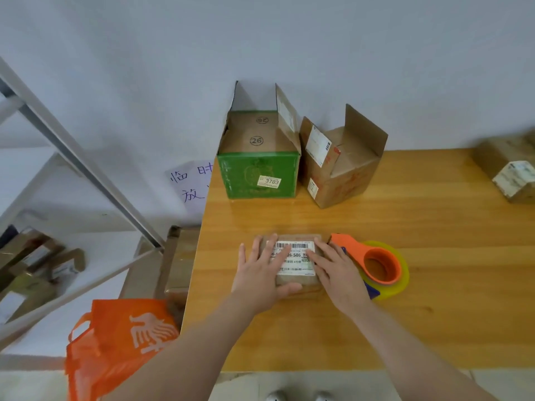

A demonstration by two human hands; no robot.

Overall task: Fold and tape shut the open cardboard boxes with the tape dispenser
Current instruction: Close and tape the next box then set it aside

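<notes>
Your left hand (265, 270) flat, fingers straight, pressing top of small brown box (295, 280) at near table edge. Your right hand (335, 270) likewise flat on box's right side, fingers across white shipping label (293, 257). Orange tape dispenser (373, 263) lies just right of box, touching your right hand. Green box (257, 169) and brown box (344, 166) stand open at back of wooden table (434, 285). Orange bag (115, 342) hangs left of table.
</notes>
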